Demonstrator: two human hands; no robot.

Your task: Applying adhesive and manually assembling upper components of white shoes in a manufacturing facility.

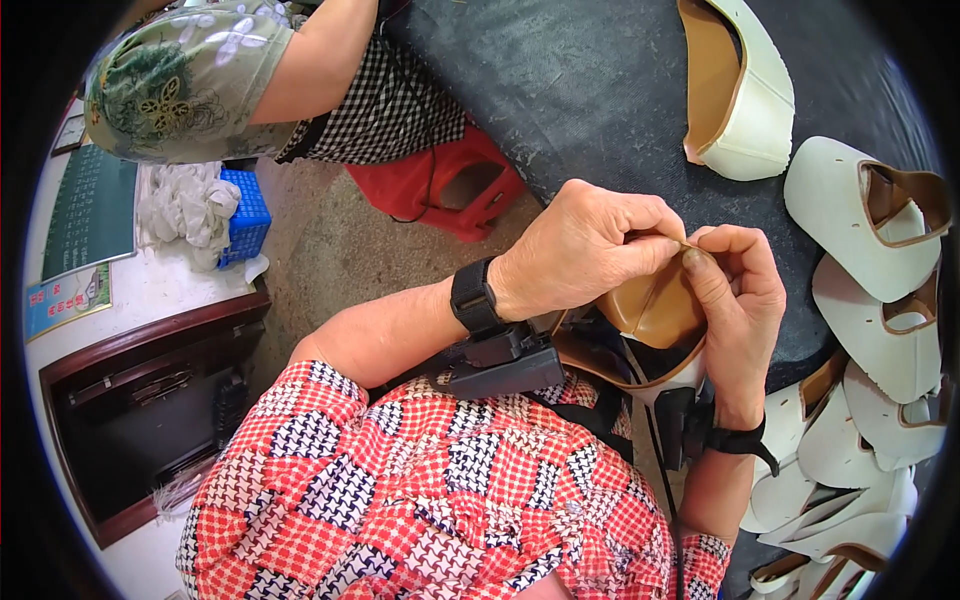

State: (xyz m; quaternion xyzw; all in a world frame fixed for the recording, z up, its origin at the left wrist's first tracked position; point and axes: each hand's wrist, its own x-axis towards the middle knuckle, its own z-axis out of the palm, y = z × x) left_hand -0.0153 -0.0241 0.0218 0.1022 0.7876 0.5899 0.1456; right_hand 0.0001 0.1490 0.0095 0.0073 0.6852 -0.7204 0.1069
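Between my hands is a white shoe upper with a tan lining (650,305), its inner side turned up toward me. My left hand (600,245) pinches at the top edge of the upper, thumb and forefinger pressed together. Opposite it, my right hand (740,290) grips the same edge with thumb and bent forefinger, its palm along the side of the upper. The fingertips of both hands nearly meet there. Whether a small thread or needle lies between them is too fine to make out. Dark straps with small devices sit on both wrists.
White shoe uppers (835,215) lie piled along the right of the black worktable (580,90); another upper (755,110) rests at the far side. A person in an apron sits at the far left by a red stool (440,185). A blue basket (245,215) stands at left.
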